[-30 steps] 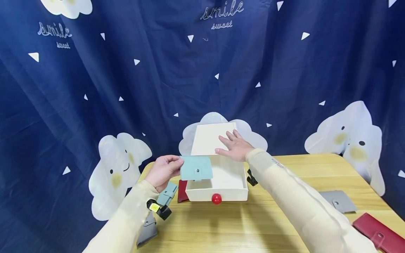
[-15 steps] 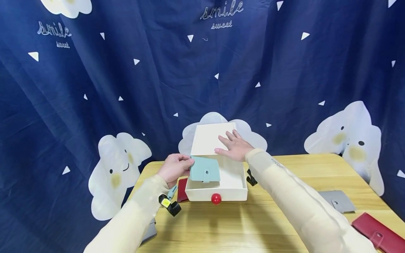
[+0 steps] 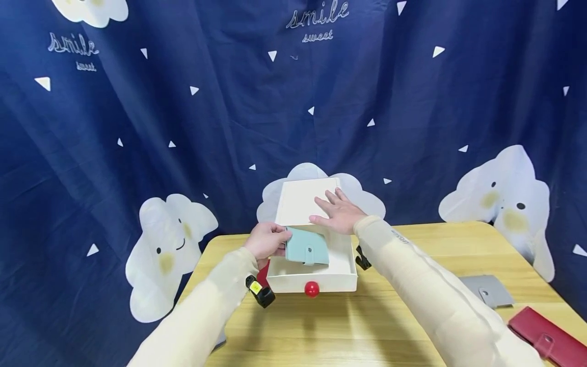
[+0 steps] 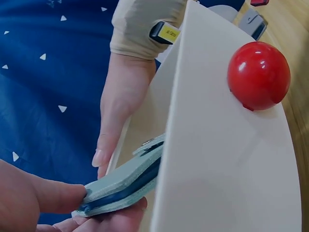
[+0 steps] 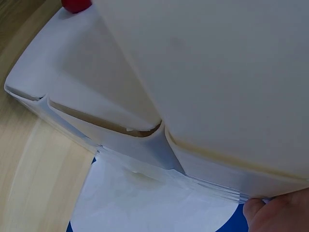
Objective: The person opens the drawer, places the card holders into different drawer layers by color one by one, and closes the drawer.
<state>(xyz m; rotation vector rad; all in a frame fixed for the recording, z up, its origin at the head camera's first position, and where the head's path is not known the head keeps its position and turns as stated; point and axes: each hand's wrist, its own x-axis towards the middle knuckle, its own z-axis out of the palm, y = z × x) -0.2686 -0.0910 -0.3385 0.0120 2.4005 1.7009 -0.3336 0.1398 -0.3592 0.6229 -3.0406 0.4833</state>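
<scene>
The left hand (image 3: 267,239), pinching the pale-blue wallet (image 3: 302,245), has moved farther over the drawer (image 3: 289,283); the right hand (image 3: 338,213) stays spread.

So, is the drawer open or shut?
Open: the drawer juts out from the box, its inside showing behind the red knob.

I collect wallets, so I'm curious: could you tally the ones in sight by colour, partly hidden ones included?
Pale blue wallet: 1, in the left hand
Red wallets: 2, one mostly hidden
Grey wallets: 2, one mostly hidden
Total: 5

Teal wallet (image 4: 124,175), far end behind drawer front (image 4: 227,159)
</scene>
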